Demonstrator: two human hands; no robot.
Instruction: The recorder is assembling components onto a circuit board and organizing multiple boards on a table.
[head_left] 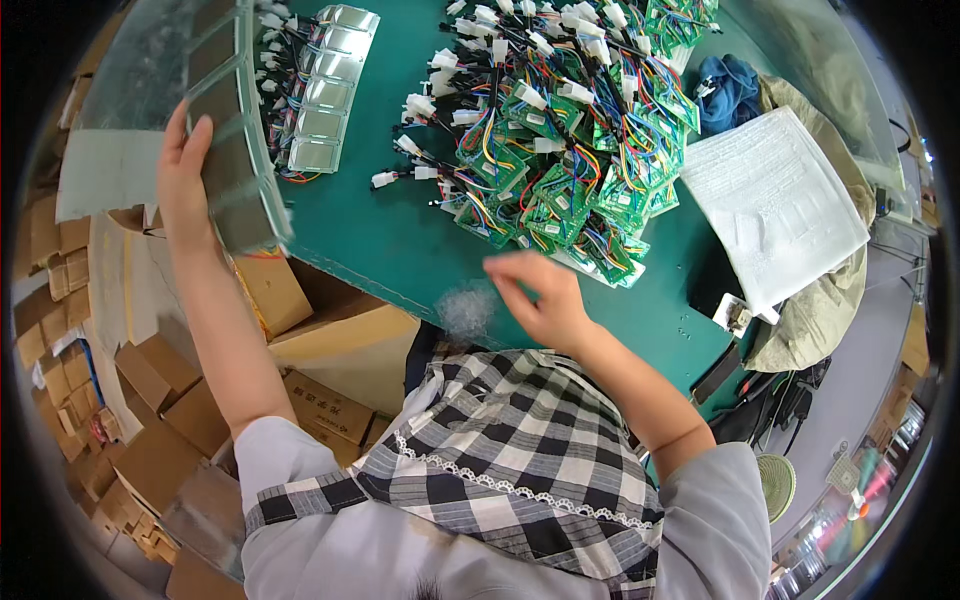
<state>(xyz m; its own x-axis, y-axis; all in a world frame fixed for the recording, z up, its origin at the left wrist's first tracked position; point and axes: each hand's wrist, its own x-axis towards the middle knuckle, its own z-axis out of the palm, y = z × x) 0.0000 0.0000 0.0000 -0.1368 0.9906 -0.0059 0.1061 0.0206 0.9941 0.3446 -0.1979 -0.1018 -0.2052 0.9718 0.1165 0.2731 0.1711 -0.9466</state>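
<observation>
My left hand (185, 170) grips the edge of a clear plastic blister tray (235, 150), holding it tilted over the left edge of the green table (400, 250). The tray's pockets look dark and shallow. My right hand (535, 295) hovers low over the table's near edge, fingers curled, pinching a small blurred piece of clear plastic film (468, 310). Just beyond it lies a big pile of green circuit boards (570, 170) with coloured wires and white connectors.
A strip of silvery rectangular parts (325, 95) lies at the back left of the table. White foam sheets (775, 205) and a blue cloth (725, 90) sit at right. Cardboard boxes (150, 400) are stacked on the floor at left.
</observation>
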